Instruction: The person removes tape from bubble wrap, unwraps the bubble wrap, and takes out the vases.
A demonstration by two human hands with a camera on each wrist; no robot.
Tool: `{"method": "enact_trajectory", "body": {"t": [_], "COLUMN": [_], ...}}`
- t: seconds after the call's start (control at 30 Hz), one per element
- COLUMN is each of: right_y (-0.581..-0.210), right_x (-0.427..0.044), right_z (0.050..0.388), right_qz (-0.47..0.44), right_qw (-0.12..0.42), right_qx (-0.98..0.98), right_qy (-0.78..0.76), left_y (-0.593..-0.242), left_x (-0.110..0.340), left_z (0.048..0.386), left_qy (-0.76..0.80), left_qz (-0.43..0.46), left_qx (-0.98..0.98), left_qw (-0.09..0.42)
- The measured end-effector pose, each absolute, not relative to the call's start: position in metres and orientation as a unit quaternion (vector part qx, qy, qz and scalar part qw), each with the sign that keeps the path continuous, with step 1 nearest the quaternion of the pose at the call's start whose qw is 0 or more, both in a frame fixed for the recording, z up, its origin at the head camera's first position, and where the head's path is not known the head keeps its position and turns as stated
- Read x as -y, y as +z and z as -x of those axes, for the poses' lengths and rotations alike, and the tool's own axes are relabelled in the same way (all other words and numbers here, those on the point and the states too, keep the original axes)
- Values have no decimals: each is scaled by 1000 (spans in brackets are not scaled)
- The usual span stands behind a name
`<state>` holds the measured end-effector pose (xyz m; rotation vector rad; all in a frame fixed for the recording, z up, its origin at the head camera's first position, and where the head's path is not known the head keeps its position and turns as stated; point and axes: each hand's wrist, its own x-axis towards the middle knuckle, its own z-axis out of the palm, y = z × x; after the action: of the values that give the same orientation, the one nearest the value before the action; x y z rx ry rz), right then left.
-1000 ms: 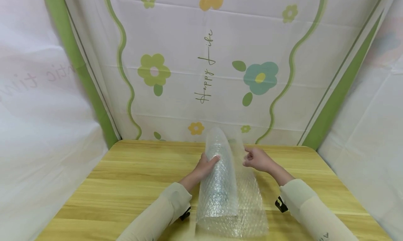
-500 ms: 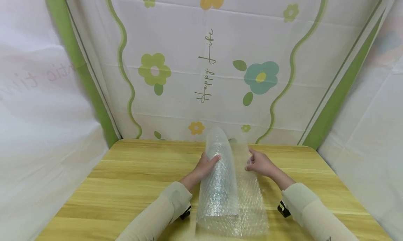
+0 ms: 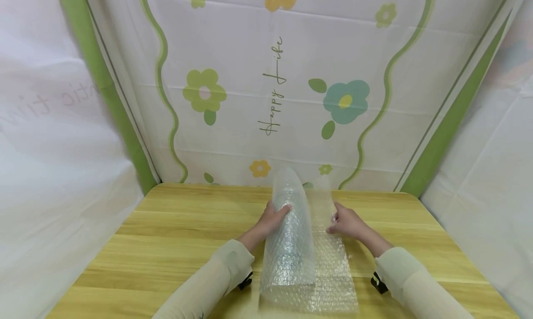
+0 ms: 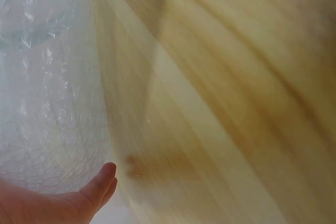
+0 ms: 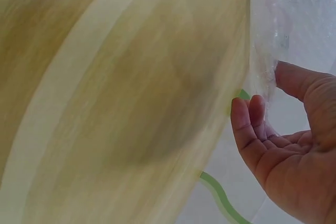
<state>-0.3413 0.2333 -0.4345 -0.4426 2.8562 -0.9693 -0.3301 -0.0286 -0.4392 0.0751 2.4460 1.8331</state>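
A sheet of clear bubble wrap [image 3: 291, 263] stands rolled in a tall cone-topped bundle at the middle of the table. Through its layers shows a pale blue-green ring [image 4: 37, 14] in the left wrist view; what object it belongs to is blurred by the wrap. My left hand [image 3: 271, 222] grips the bundle from its left side, thumb across the front. On the right hangs a loose flap [image 3: 333, 263] of the wrap, its outer edge pinched by my right hand [image 3: 350, 224]. In the right wrist view the thumb touches the wrap [image 5: 310, 19] and the other fingers are bent.
A wood-grain table [image 3: 166, 245] lies under the wrap. Behind it hangs a white cloth wall [image 3: 241, 124] with printed flowers; more cloth closes off both sides. Black straps [image 3: 379, 283] sit at the wrists below the sleeves.
My right hand has moved a little to the right and nearer, drawing the flap's edge out from the bundle. My left hand stays in place on the bundle.
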Motion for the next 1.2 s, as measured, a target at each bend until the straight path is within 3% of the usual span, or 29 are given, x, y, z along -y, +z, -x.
{"method": "enact_trajectory", "body": {"t": [0.47, 0.77, 1.2], "right_y": [-443, -442, -442], "right_x": [-234, -233, -223], "right_z": [333, 328, 320], "right_qz": [148, 143, 242], "right_qw": [2, 5, 2], "right_qx": [-951, -962, -952], "right_qy": [-270, -234, -189], "left_y": [-439, -439, -440], "left_x": [27, 28, 27], "left_z": [331, 330, 331], "left_qy": [600, 605, 602], "left_qz": [-27, -29, -25], "left_qx": [-799, -795, -797], "left_qw": [35, 36, 32]}}
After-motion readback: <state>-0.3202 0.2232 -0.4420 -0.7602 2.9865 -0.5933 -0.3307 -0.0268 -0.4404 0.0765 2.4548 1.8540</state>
